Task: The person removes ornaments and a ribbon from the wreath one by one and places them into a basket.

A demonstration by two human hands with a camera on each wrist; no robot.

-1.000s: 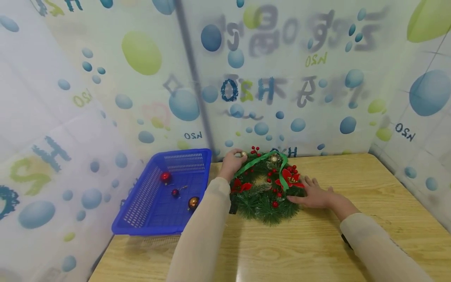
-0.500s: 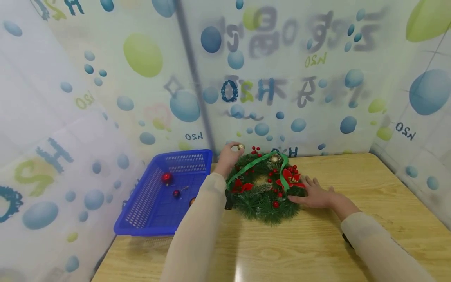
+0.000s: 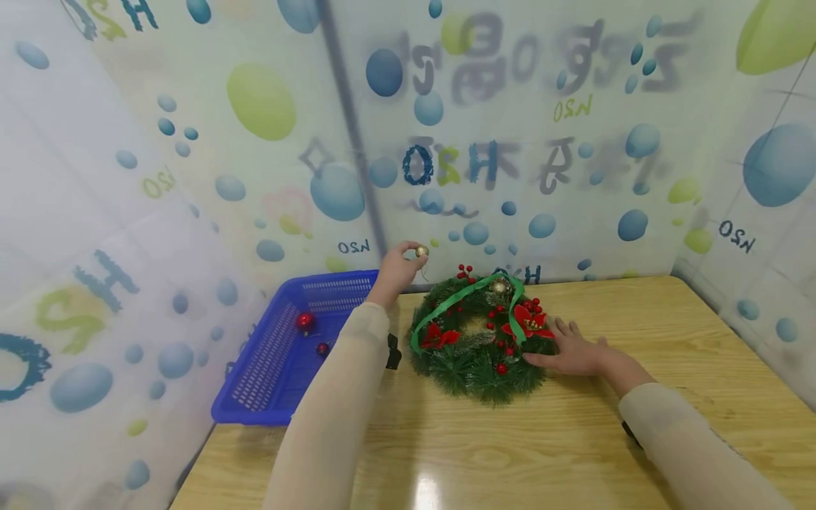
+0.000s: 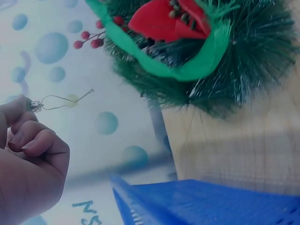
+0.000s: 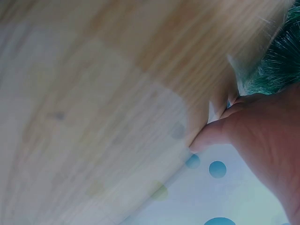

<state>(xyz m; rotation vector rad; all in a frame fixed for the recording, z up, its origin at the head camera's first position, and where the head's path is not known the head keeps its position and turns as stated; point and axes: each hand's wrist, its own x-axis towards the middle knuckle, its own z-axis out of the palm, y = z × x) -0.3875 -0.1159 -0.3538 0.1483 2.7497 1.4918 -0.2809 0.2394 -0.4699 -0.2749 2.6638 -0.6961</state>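
My left hand [image 3: 398, 271] pinches a small gold bauble [image 3: 421, 251] between thumb and fingers, raised above the table's back edge between basket and wreath. In the left wrist view the bauble's silver cap and thin gold string loop [image 4: 58, 102] stick out past the fingers. A green Christmas wreath [image 3: 487, 379] lies on the table, dressed with red poinsettias [image 3: 440, 336], red berries, a green ribbon [image 3: 455, 302] and another gold bauble [image 3: 499, 286]. My right hand [image 3: 576, 353] rests with spread fingers against the wreath's right side.
Left of the wreath stands a blue plastic basket [image 3: 239, 407] holding a red bauble [image 3: 305, 323] and a smaller dark red one [image 3: 322, 348]; my left arm covers part of it. The wooden table [image 3: 484, 453] meets a patterned curtain [image 3: 561, 234] at the back.
My left hand has moved up and left, away from the wreath, with the gold bauble still pinched. Its forearm now covers more of the basket. The right hand stays where it was.
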